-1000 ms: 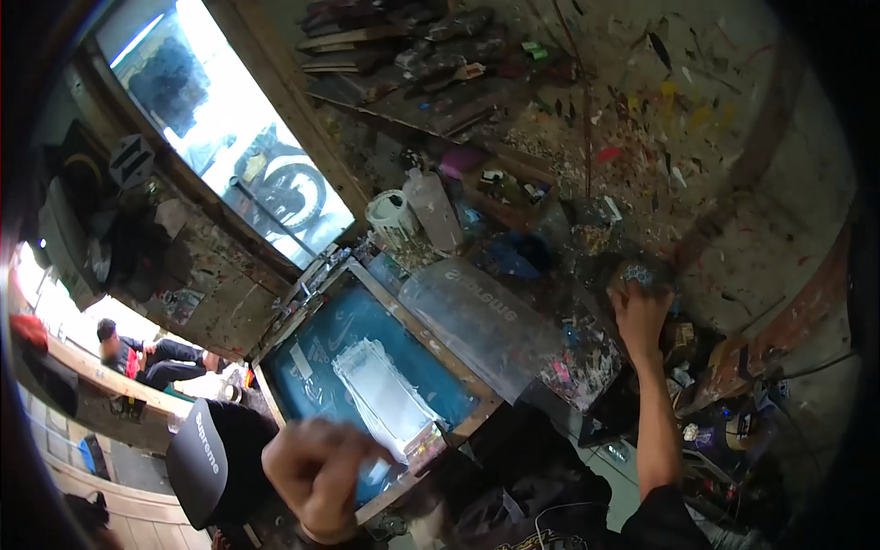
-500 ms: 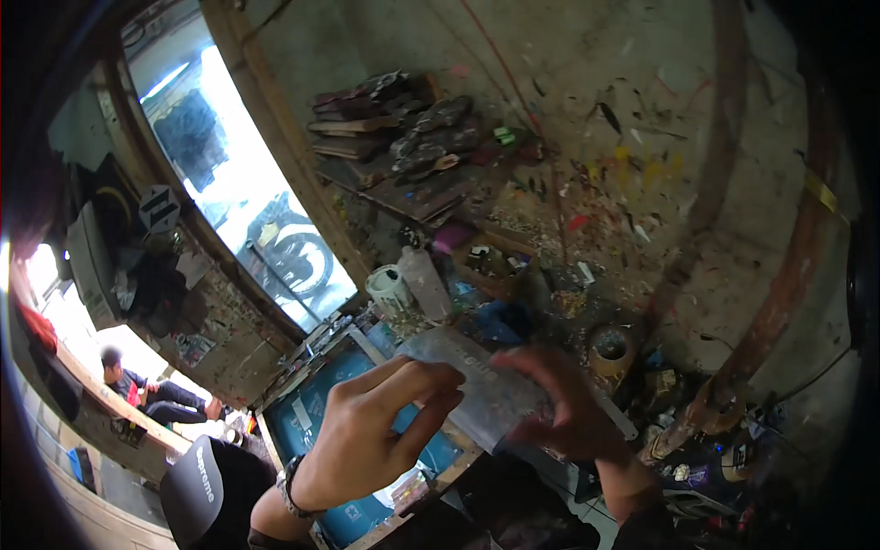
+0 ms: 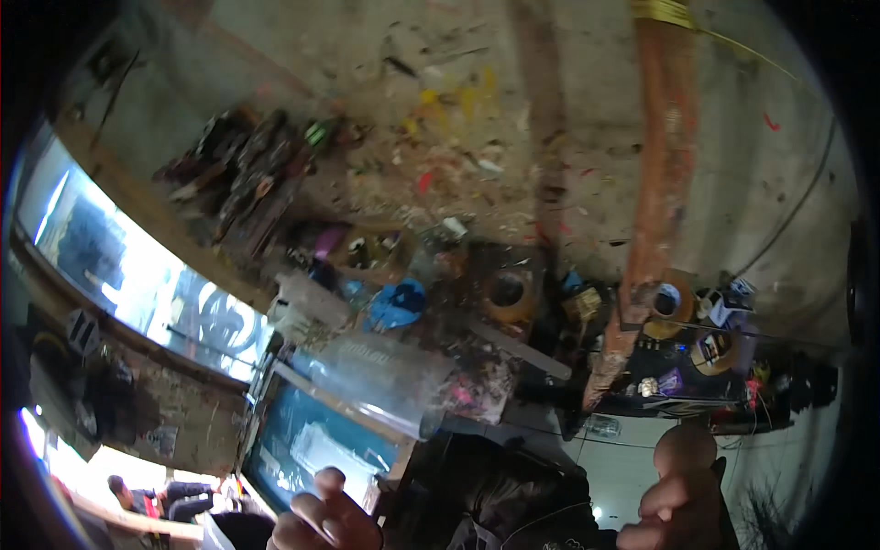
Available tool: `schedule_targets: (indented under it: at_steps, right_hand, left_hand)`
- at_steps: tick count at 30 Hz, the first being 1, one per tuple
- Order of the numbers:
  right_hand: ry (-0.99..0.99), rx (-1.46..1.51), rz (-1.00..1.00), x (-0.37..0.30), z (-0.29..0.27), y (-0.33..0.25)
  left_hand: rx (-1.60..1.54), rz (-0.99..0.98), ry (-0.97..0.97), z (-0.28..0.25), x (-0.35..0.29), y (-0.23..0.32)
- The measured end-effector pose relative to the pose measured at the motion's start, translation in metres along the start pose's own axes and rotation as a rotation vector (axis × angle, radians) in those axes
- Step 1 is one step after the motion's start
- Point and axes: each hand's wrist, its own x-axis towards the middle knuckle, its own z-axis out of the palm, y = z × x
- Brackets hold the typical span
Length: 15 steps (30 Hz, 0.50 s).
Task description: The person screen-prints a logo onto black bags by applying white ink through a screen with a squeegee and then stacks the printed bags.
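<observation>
My left hand (image 3: 325, 518) is low in the view, its fingers loosely bent and apart, with nothing seen in it. It is over the near edge of a wood-framed teal panel (image 3: 284, 431), which has a pale patch in its middle. Away to the right, my right hand (image 3: 674, 490) is raised with bent fingers stacked toward the left. It is blurred and partly cut off, so its grip does not show. A clear plastic sheet or tube (image 3: 385, 376) lies along the panel's far side, touched by neither hand.
A cluttered bench behind holds a blue crumpled bag (image 3: 396, 302), a tape roll (image 3: 510, 295) and a flat strip (image 3: 522, 348). A rusty post (image 3: 662, 156) stands at the right. Beyond a window at left, a person (image 3: 151, 500) sits low. Pale floor tiles (image 3: 605, 467) lie below.
The view has swung to the right. My hands, close together before the plastic sheet, have moved far apart and lower. The cap at the lower left is mostly out of view.
</observation>
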Motion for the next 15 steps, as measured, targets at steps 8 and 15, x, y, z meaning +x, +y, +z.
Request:
schedule_targets:
  at_steps: [8, 15]
  right_hand:
    - [0.052, -0.060, 0.020, -0.029, -0.062, 0.008]
    - [0.794, -0.073, 0.612, -0.096, -0.090, 0.036]
  left_hand:
    - [-0.136, 0.051, 0.106, 0.056, 0.026, -0.042]
    - [0.133, -0.144, 0.217, 0.121, 0.071, -0.122]
